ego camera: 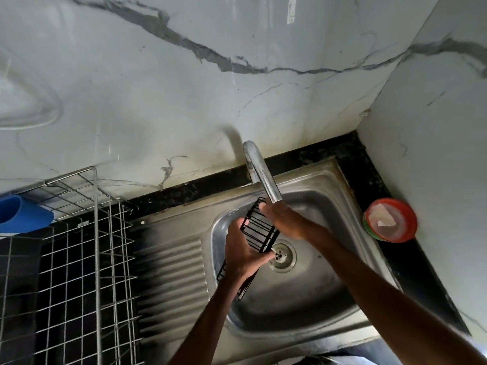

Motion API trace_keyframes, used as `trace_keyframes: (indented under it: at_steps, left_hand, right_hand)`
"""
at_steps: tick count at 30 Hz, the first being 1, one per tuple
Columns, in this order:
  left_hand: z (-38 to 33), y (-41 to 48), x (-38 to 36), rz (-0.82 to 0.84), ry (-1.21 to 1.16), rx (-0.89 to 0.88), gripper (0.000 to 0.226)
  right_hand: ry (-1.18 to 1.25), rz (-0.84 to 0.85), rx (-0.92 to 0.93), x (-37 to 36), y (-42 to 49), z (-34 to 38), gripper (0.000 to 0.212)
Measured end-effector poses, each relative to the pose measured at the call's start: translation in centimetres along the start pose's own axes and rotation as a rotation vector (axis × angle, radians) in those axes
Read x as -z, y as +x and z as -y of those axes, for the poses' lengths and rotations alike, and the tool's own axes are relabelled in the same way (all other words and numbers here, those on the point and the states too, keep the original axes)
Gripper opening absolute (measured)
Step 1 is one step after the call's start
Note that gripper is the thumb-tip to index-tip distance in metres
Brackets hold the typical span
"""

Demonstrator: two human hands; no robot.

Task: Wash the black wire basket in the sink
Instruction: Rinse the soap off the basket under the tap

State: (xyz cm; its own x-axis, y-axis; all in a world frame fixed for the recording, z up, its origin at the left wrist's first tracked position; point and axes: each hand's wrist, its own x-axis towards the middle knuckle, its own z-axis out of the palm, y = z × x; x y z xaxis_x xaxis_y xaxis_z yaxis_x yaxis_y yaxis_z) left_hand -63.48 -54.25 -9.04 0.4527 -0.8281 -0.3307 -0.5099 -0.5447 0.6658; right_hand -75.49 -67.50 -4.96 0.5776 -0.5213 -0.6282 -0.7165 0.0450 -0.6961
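In the corner of a kitchen, two walls (184,88) of white stone with grey veining meet above a black counter (369,159), and the wall shows brownish staining along the joint behind the tap. A stainless steel sink (303,299) is set into the counter, its ridged drainboard (171,272) at nine o'clock from the bowl and its drain (282,255) near the bowl's middle. A chrome tap (259,169) rises at twelve o'clock from the drain, its spout reaching out over the bowl. The black wire basket (261,230) is held above the bowl, tilted, with its upper end just under the spout and its lower end toward seven o'clock; it covers part of the drain's edge. The left hand (242,251) grasps the basket around its middle, fingers curled over the far side and the thumb across the near side. The right hand (284,219) lies against the basket's upper end, directly beneath the spout, thumb at the top rim; its fingers are hidden, so whether they clasp the wire cannot be told. Both forearms enter from five and six o'clock and hide much of the bowl's near side. A silver wire dish rack (97,233) stands on the counter at nine o'clock, beyond the drainboard, with a blue container (23,214) at its far left end. A red-rimmed bowl (390,219) with pale contents sits on the counter at three o'clock, close to the side wall.
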Motion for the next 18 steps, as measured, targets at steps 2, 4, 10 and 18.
trace_keyframes:
  at_steps: [2,4,10,18]
  left_hand:
    - [0.3,-0.1,0.1,-0.008,-0.046,-0.017,0.110]
    - [0.5,-0.4,0.3,-0.012,-0.066,-0.023,0.109]
    - [0.5,-1.5,1.5,-0.004,-0.097,-0.065,0.112]
    - [0.0,-0.4,3.2,0.119,-0.380,0.256,0.116]
  right_hand:
    - [-0.149,-0.016,0.150,-1.2,-1.9,0.6,0.062]
    - [-0.215,-0.010,0.250,-2.1,-2.4,0.4,0.068]
    - [0.128,-0.016,0.038,0.4,2.2,-0.8,0.071]
    - [0.777,-0.236,-0.016,-1.2,2.6,-3.5,0.047]
